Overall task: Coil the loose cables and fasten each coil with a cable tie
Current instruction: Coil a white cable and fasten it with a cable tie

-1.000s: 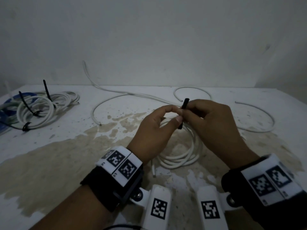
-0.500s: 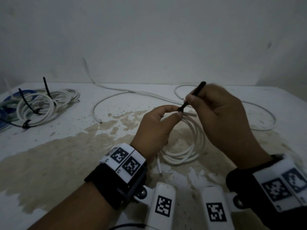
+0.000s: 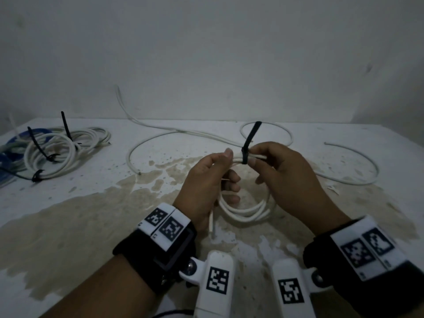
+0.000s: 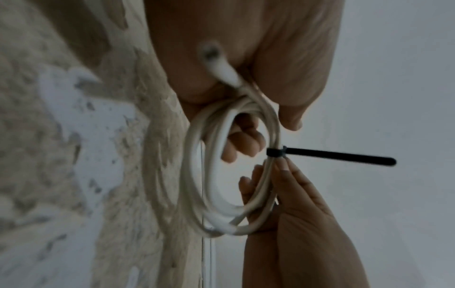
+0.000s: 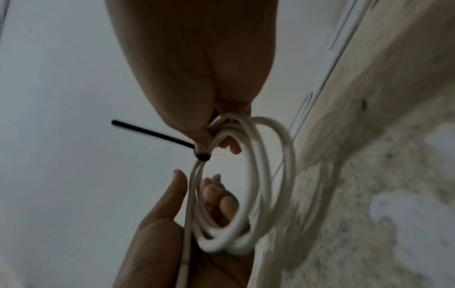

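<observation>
We held the coiled white round cable above the stained white counter, left hand and right hand both curled on it, black plastic cable tie cinched; setting it aside seemed next.

Head view: high, behind both wrists, facing forward-down over stained table toward wall at 12 o'clock. Left wrist view: very close, rolled sideways, table at 9 o'clock. Right wrist view: very close, rolled opposite, table at 3 o'clock. All three share white cable coil with black cable tie.
</observation>
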{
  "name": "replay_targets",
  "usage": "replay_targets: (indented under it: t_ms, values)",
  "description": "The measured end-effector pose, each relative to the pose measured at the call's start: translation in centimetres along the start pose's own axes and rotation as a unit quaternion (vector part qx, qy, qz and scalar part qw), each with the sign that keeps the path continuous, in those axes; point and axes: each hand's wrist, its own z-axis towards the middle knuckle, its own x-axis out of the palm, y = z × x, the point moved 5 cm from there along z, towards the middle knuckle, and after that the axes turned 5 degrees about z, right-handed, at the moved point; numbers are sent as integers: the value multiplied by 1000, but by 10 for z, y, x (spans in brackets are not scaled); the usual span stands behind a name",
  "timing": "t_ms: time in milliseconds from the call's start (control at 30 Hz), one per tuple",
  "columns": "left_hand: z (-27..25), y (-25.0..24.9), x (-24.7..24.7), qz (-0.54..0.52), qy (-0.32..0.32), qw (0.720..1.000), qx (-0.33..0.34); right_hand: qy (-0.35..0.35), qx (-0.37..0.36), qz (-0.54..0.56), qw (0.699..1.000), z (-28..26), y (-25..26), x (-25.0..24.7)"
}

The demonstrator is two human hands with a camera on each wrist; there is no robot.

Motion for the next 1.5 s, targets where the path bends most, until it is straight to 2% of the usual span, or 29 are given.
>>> replay_targets:
  t_ms: [133,200,333,500,633,700,833,1067,1200,1500]
  values:
    - [0,2,-4,-14,-22,999,-29,-47,42,86,994,-2,-2,2]
    - [3,1,-8,-18,-42,999,-21,-34,78,113,990,-3,-5,4]
    - [9,2,-18,-44,-66,997,-24,44,142,130,980,-6,-8,10]
    - [10,2,-16,-74,-46,996,-24,-6,164,210,964,-6,-10,7]
    - [9,3,-17,-69,-59,995,-31,22,186,210,960,-7,-13,8]
    - [10,0,-19,-46,-66,997,-16,29,178,172,968,-7,-14,7]
    - [8,-4,-16,-3,-43,999,3,0,102,86,991,-3,-8,0]
    - [9,-7,-15,8,-9,1000,4,-2,86,135,987,-5,-1,-2]
    - [10,-7,-15,-2,-7,1000,7,5,110,179,978,-6,-2,1]
    - [9,-3,-11,29,-5,999,15,11,118,172,978,-8,-9,3]
